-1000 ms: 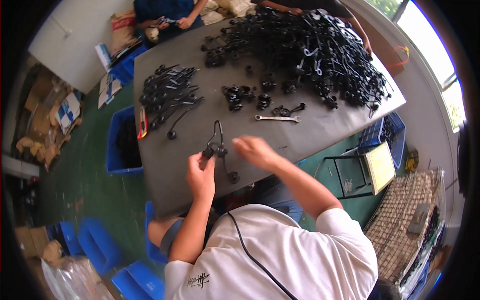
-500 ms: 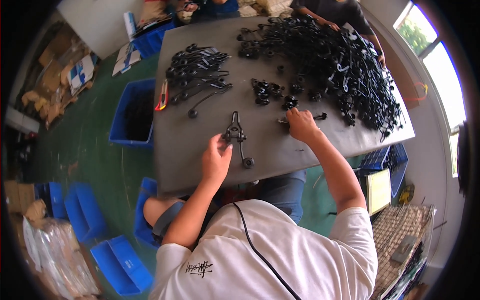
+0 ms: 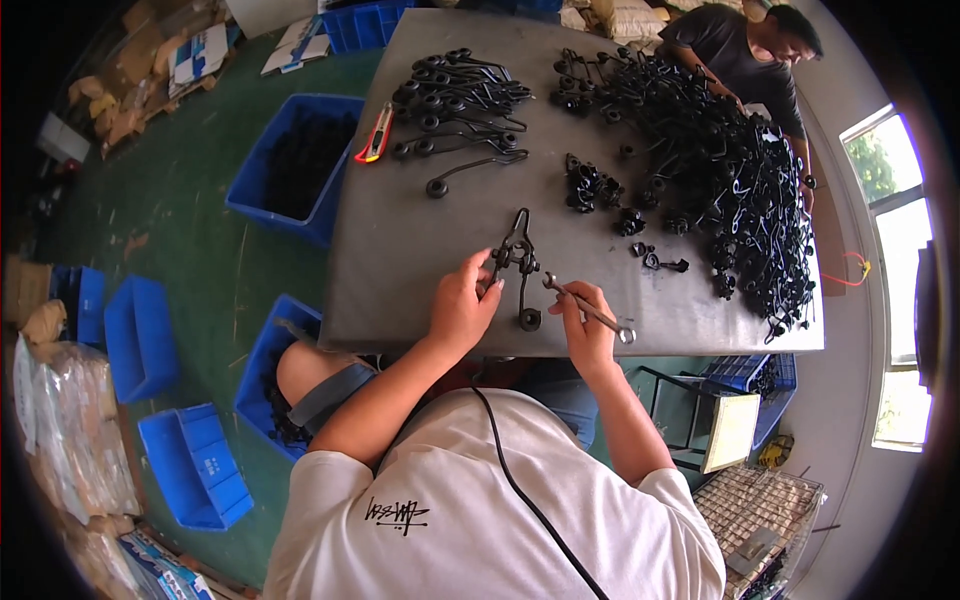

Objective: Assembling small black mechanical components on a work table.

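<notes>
My left hand pinches the side of a black metal rod assembly near the table's front edge. That part has a narrow loop at its far end, a clamp-like middle and a rod down to a round bushing. In my right hand is a metal wrench, held slantwise between thumb and fingers. The wrench's open jaw lies close to the right side of the clamp; I cannot tell if they touch. Small black clamp pieces lie beyond my right hand.
A big heap of black rods covers the table's right side, with a co-worker behind it. Similar rods lie in a row at far left, beside a red utility knife. Blue bins stand on the floor to the left.
My right hand has come back from the small clamp pieces toward the rod assembly, and the wrench now shows plainly in it. My left hand stays at the assembly. The whole view has shifted.
</notes>
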The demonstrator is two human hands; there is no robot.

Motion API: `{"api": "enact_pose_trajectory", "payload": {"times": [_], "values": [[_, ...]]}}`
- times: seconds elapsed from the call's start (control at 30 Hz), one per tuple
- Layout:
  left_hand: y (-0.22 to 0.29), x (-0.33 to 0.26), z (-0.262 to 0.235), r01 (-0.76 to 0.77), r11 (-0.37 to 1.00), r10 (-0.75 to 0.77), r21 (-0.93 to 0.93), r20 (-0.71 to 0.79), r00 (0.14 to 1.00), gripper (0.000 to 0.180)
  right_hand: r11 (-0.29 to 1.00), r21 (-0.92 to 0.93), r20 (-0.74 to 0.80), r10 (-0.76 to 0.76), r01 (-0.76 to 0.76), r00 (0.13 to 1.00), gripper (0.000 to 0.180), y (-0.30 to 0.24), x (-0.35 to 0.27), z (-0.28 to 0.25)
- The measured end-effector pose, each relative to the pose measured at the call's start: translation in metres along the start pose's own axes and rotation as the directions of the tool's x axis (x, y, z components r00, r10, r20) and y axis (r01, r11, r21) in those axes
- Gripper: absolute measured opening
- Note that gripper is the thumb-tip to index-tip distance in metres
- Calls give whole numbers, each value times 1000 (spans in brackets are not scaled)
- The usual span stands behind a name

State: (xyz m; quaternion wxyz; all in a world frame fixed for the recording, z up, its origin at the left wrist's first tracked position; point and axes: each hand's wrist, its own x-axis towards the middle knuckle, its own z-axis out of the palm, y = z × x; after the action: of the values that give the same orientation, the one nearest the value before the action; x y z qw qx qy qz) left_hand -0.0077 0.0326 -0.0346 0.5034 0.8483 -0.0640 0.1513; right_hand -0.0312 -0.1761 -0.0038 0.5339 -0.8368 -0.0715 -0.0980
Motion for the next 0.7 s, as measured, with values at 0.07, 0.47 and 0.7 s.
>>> {"api": "enact_pose_trajectory", "payload": {"times": [0.07, 0.47, 0.7], "values": [[0, 0, 0, -1, 1000, 1, -2, 1, 1000, 48, 999, 1, -11, -41, 41, 999, 13, -1, 1, 4], [2, -2, -5, -4, 1000, 4, 3, 23, 1000, 47, 977, 37, 47, 208, -210, 977, 17, -21, 44, 8], [1, 1, -1, -64, 998, 64, 7, 2, 998, 45, 617, 364, 510, 494, -697, 704, 27, 24, 116, -1]]}}
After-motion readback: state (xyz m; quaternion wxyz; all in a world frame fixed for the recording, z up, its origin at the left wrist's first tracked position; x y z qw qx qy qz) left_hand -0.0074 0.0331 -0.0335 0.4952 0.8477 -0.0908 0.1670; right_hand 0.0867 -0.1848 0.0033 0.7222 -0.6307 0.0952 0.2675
